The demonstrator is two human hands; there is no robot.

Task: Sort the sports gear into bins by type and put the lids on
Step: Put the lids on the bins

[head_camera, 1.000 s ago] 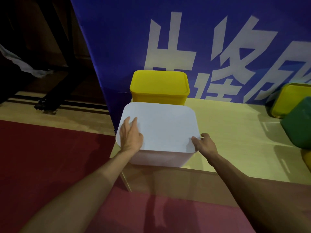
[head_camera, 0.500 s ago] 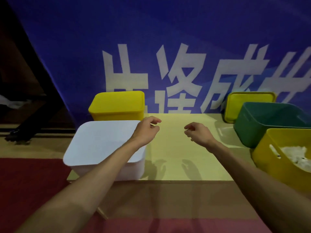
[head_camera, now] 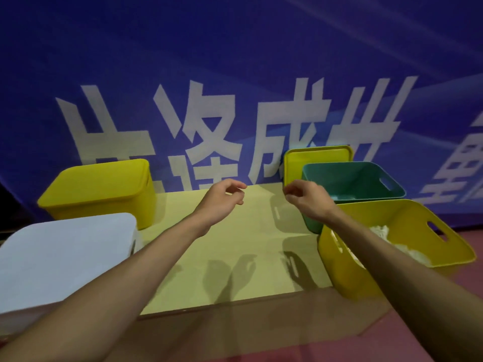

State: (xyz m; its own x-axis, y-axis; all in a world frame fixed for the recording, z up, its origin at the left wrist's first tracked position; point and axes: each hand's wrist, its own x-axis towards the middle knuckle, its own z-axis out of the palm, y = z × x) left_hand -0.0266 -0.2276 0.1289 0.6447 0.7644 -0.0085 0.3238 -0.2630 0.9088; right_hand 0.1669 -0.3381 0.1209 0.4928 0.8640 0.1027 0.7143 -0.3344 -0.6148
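1. left hand (head_camera: 222,199) and right hand (head_camera: 305,201) hover apart over mid-board, fingers loosely curled, holding nothing.
2. Open lane: bare pale board (head_camera: 235,244) between the bins, front edge free.
3. Left side: white bin (head_camera: 65,257), lid on, at the front corner; lidded yellow bin (head_camera: 99,192) just behind it.
4. Right side: green bin (head_camera: 350,184) open at the back; open yellow bin (head_camera: 339,270) in front, with white gear (head_camera: 410,253) inside, type unclear. Loose yellow lid (head_camera: 316,163) leans on the banner.
5. Blue banner (head_camera: 235,74) closes the back; red floor (head_camera: 467,236) to the right.
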